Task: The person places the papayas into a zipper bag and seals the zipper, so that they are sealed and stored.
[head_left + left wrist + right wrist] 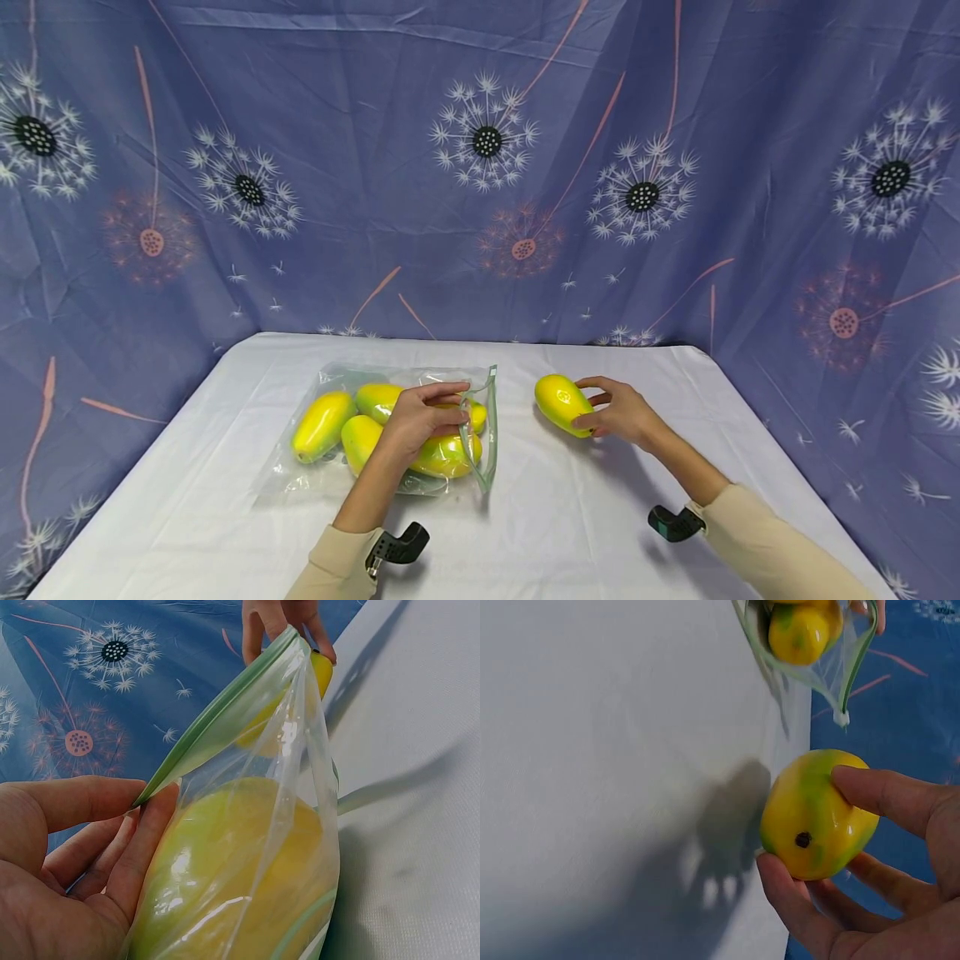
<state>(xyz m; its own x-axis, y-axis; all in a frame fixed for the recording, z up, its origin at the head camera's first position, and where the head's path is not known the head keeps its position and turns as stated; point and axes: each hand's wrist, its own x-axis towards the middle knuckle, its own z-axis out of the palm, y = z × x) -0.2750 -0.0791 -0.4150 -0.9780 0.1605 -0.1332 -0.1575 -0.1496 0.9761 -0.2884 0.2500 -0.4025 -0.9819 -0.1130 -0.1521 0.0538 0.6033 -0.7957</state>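
A clear zip bag with a green-edged mouth lies on its side, holding several yellow-green mangoes. My left hand pinches the upper edge of its mouth between thumb and fingers, and the mouth gapes toward the right. To the right of the bag, my right hand grips a single mango, thumb on one side and fingers on the other. In the right wrist view this mango shows a dark stem spot, and its shadow lies on the cloth. A gap separates it from the bag mouth.
A white cloth covers the table. Behind and at both sides hangs a blue curtain with dandelion prints. Each wrist wears a black camera mount, such as the left one.
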